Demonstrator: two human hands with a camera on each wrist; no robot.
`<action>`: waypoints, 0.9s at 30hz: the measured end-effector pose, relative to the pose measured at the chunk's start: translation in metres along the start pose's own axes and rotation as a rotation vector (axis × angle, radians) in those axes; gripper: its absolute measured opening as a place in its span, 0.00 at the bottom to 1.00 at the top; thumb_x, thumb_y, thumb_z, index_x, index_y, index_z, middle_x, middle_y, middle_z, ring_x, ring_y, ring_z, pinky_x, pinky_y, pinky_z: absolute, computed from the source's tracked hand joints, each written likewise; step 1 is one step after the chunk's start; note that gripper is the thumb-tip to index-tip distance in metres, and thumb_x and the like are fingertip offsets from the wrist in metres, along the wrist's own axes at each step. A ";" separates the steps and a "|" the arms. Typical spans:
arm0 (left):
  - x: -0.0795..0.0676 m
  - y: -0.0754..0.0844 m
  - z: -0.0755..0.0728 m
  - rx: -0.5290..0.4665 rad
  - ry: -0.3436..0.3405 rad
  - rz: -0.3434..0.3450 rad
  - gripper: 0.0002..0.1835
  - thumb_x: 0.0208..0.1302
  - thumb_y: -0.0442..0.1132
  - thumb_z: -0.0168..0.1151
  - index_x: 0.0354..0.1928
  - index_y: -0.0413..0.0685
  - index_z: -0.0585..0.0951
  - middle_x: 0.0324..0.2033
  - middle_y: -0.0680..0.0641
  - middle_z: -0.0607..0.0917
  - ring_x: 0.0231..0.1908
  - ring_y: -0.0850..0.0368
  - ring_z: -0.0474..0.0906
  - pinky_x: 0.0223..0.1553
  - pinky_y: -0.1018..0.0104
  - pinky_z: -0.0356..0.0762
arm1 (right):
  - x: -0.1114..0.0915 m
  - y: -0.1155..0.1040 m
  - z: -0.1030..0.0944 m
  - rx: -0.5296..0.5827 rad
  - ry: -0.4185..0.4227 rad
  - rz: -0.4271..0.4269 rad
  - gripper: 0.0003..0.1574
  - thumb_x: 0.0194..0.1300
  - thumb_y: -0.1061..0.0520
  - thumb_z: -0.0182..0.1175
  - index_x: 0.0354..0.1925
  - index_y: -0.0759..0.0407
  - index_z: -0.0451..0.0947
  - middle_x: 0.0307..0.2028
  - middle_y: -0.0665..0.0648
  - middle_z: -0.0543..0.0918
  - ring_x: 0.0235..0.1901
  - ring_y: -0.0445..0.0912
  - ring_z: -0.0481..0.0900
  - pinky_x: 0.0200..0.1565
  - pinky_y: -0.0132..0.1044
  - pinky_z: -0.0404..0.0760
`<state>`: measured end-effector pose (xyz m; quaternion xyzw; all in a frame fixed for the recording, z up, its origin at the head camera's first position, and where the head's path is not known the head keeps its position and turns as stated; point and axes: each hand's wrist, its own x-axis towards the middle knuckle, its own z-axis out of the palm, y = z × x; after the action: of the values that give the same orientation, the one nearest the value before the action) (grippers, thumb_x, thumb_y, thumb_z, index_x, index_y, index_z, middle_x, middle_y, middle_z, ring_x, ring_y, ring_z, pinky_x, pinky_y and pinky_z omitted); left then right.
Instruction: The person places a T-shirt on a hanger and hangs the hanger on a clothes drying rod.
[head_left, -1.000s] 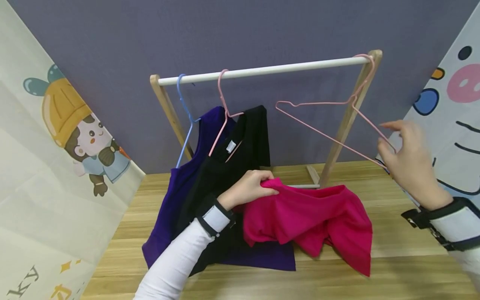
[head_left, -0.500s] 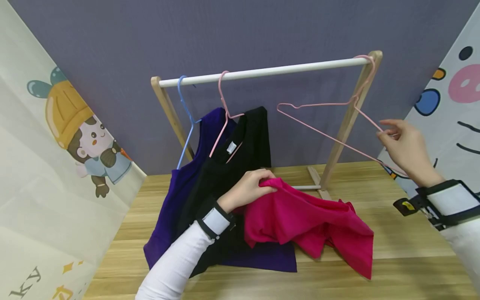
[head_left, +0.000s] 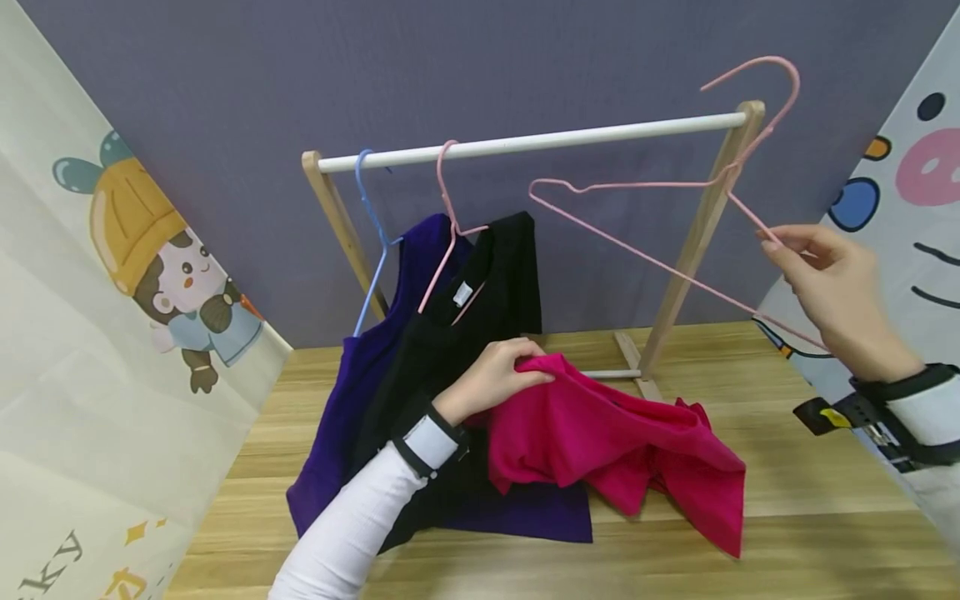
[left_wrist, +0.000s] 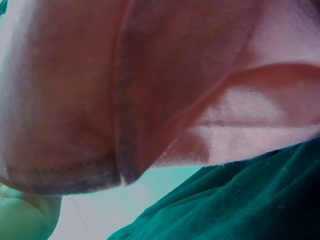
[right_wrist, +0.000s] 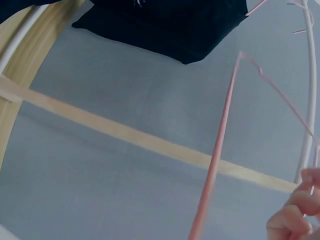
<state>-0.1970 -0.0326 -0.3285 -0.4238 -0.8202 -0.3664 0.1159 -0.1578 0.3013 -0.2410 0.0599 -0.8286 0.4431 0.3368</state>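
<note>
A bright pink garment lies bunched on the wooden surface, and my left hand pinches its upper left edge between thumb and fingers. In the left wrist view the cloth fills most of the picture, with part of the hand at the lower left. At the right, my right hand pinches the sloping arm of a bare pink hanger. The hanger's hook stands above the rail's right end, off the bar. In the right wrist view the fingers show at the lower right, beside the hanger.
A clothes rack with a white rail and wooden posts stands against a grey wall. On its left hang a purple top on a blue hanger and a black top on another pink hanger. Printed panels flank both sides.
My right hand has closed on the pink hanger's arm and raised it, so its hook has come off the rail. The left hand keeps its hold on the pink garment.
</note>
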 end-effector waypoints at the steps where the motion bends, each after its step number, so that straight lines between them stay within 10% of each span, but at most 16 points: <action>1: 0.000 -0.001 0.000 -0.001 0.005 -0.001 0.07 0.48 0.37 0.66 0.29 0.46 0.78 0.25 0.51 0.79 0.26 0.64 0.71 0.31 0.69 0.73 | -0.002 0.000 -0.003 -0.019 -0.013 0.000 0.15 0.60 0.57 0.54 0.46 0.58 0.74 0.33 0.35 0.74 0.31 0.34 0.69 0.26 0.19 0.62; 16: -0.007 -0.009 -0.008 -0.017 0.087 -0.049 0.07 0.47 0.38 0.66 0.29 0.46 0.79 0.27 0.50 0.80 0.27 0.61 0.70 0.30 0.66 0.71 | -0.023 0.021 -0.057 -0.141 -0.098 0.063 0.13 0.58 0.61 0.56 0.43 0.63 0.75 0.29 0.26 0.71 0.32 0.29 0.66 0.47 0.30 0.60; 19: -0.007 -0.010 -0.009 -0.018 0.103 -0.058 0.08 0.46 0.38 0.67 0.29 0.45 0.79 0.27 0.49 0.80 0.27 0.61 0.69 0.30 0.65 0.71 | -0.018 0.024 -0.066 -0.098 -0.093 -0.030 0.10 0.55 0.69 0.56 0.36 0.60 0.79 0.26 0.25 0.74 0.28 0.27 0.69 0.34 0.14 0.62; 27: -0.007 -0.011 -0.011 -0.035 0.126 -0.061 0.08 0.45 0.38 0.67 0.28 0.44 0.80 0.26 0.48 0.81 0.26 0.61 0.69 0.28 0.65 0.72 | -0.016 0.032 -0.079 -0.126 -0.167 -0.068 0.11 0.54 0.70 0.55 0.28 0.56 0.81 0.22 0.29 0.75 0.21 0.30 0.68 0.21 0.16 0.65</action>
<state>-0.2023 -0.0484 -0.3298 -0.3766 -0.8173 -0.4099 0.1489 -0.1180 0.3789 -0.2428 0.1037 -0.8775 0.3720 0.2844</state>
